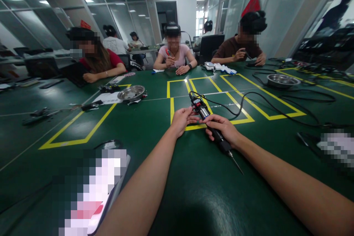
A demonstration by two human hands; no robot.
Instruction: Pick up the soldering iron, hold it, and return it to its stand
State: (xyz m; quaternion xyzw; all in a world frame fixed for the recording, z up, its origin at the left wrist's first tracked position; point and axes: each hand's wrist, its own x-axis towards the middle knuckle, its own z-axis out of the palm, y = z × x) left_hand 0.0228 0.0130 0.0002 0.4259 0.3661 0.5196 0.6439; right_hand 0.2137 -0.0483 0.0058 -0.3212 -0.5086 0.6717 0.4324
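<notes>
My right hand (224,129) is wrapped around the black body of an electric screwdriver (203,112), whose thin bit (237,165) points back toward me. The tool's red and silver top end points away, and a black cable (249,97) runs from it across the table. My left hand (183,118) is next to it, fingertips touching the screwdriver's silver part. Both hands hover over the green table (193,177), at the near edge of a yellow taped rectangle (238,101).
A metal bowl (131,93) sits at the left centre and another metal bowl (279,80) at the far right. Cables loop over the right side. Small tools lie at the left. Several people sit along the far edge. A blurred object lies near my left elbow.
</notes>
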